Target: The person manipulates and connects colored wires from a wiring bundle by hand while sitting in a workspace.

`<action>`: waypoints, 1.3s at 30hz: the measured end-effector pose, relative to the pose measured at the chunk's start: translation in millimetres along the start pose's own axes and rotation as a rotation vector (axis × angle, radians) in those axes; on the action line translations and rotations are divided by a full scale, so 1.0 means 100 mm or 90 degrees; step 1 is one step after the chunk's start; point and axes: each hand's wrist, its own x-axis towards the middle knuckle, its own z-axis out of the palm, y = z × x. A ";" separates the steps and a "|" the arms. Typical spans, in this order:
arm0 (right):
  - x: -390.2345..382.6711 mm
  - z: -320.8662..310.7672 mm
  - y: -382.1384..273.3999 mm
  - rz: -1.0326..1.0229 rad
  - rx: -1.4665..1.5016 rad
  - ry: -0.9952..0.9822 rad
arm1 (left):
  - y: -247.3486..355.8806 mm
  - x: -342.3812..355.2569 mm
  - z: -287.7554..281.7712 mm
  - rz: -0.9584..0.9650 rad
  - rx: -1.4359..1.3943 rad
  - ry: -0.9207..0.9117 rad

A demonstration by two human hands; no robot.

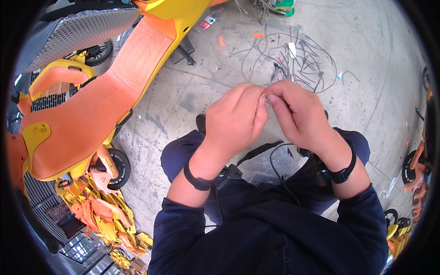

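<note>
My left hand (236, 114) and my right hand (301, 112) meet in front of me, fingertips almost touching. Both are closed in a pinch. Between the fingertips shows a tiny, thin, pale bit, too small to name. Just beyond my hands, a loose tangle of dark wires (316, 56) is spread over the grey concrete floor (366, 78). A black strap with a small dark device circles each wrist. Below the hands, a black cable (274, 166) curves past clear plastic wrap (261, 170) between my legs.
At left stands a large orange and yellow scooter (80, 107). Behind it are a wheel (120, 168) and heaped yellow and orange body panels (103, 213). A plastic bottle (205, 24) and an orange scrap (258, 35) lie on the floor ahead. More vehicle parts line the right edge.
</note>
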 end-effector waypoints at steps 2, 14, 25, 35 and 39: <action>0.00 0.00 0.01 -0.003 -0.033 -0.013 | 0.00 -0.01 0.01 0.001 0.024 -0.017; -0.02 0.00 -0.09 0.080 0.038 -0.017 | 0.06 -0.01 0.04 -0.070 0.029 0.046; -0.02 -0.03 -0.10 0.195 0.156 -0.024 | 0.03 0.00 0.04 -0.157 -0.053 0.053; 0.01 -0.12 -0.14 0.332 0.393 -0.079 | 0.00 -0.02 -0.04 -0.269 -0.307 -0.052; 0.00 -0.11 -0.10 0.302 0.411 -0.091 | 0.02 -0.03 -0.03 -0.281 -0.406 -0.085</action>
